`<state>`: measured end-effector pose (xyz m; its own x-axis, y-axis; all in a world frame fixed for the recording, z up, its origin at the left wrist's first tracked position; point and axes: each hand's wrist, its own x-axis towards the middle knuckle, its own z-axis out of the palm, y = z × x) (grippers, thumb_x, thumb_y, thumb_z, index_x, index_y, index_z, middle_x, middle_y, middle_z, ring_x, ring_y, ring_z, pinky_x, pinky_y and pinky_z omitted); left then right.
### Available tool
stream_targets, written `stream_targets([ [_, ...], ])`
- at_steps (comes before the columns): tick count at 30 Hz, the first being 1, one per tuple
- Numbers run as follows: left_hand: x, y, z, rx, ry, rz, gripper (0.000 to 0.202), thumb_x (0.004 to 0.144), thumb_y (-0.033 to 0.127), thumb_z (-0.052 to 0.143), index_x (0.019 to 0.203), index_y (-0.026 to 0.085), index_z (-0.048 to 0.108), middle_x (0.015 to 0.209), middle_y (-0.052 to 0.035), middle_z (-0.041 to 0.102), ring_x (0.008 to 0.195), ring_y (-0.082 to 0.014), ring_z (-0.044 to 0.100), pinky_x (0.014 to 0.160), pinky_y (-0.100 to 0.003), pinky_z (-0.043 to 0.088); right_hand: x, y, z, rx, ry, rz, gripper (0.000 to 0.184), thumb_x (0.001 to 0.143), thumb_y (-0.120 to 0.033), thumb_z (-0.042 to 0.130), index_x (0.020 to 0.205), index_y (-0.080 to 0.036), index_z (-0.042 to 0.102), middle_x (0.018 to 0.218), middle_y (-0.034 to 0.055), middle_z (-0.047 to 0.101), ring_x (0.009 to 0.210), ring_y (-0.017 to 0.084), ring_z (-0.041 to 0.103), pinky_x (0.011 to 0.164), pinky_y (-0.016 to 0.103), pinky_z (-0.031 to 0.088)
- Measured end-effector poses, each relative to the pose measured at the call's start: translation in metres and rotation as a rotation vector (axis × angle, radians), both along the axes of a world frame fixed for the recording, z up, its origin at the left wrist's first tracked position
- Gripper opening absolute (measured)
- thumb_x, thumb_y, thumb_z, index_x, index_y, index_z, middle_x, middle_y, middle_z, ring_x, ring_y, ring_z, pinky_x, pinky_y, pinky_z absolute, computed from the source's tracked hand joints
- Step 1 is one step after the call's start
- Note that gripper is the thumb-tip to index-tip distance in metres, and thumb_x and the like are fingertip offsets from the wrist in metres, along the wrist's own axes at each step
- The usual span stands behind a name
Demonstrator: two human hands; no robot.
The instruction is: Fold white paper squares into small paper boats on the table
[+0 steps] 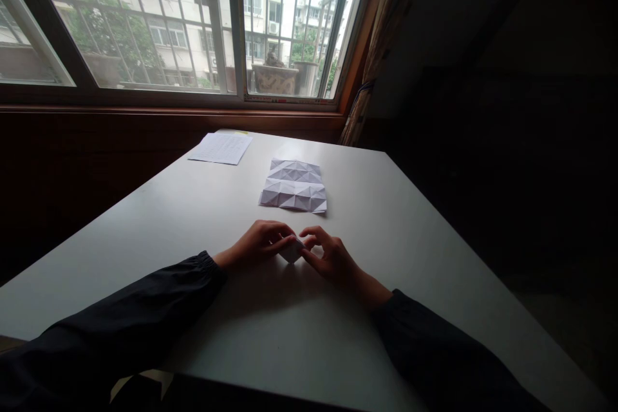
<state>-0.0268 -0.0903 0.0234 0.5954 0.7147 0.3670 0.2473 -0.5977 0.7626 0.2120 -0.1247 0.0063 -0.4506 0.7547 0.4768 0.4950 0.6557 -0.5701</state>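
Both arms are extended from the lower corners of the view and angled inward toward each other. The left forearm (pixel 140 306) and the right forearm (pixel 434 338) are covered by dark sleeves, while the left wrist (pixel 224 260) and the right wrist (pixel 374 290) are left bare. The left hand (pixel 263 238) is held with bent fingers and thumb in a pinch. The right hand (pixel 334 256) is likewise curled, its forefinger arched above the thumb. The fingertips of both are held close together.
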Motion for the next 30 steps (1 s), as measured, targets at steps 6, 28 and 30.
stream_targets([
  [6,-0.002,0.006,-0.001,-0.119,-0.035,0.052,0.041,0.095,0.048,0.062,0.089,0.010,0.077,0.075,-0.0055,0.070,0.070,-0.0136,0.061,0.062,-0.021,0.044,0.002,-0.002,0.003,0.140,-0.126,0.139,0.043,0.094,-0.028,0.069,0.133,-0.027,0.051,0.099,0.0044,0.073,0.083,0.020,0.070,0.084,0.038,0.055],
  [28,-0.003,0.009,-0.009,-0.554,-0.230,-0.045,0.066,0.096,0.068,0.049,0.094,0.007,0.075,0.078,-0.0086,0.068,0.069,-0.0144,0.059,0.062,-0.024,0.046,0.002,0.003,0.000,0.376,-0.148,0.130,0.017,0.096,-0.020,0.067,0.112,-0.024,0.063,0.104,0.0071,0.074,0.086,0.021,0.067,0.078,0.037,0.053],
  [30,-0.004,0.010,-0.009,-0.566,-0.226,-0.067,0.071,0.098,0.069,0.041,0.100,0.008,0.077,0.083,-0.0112,0.071,0.072,-0.0158,0.062,0.063,-0.024,0.046,0.002,0.003,0.001,0.371,-0.151,0.128,0.018,0.095,-0.020,0.068,0.112,-0.024,0.063,0.104,0.0069,0.074,0.087,0.022,0.068,0.078,0.037,0.053],
])
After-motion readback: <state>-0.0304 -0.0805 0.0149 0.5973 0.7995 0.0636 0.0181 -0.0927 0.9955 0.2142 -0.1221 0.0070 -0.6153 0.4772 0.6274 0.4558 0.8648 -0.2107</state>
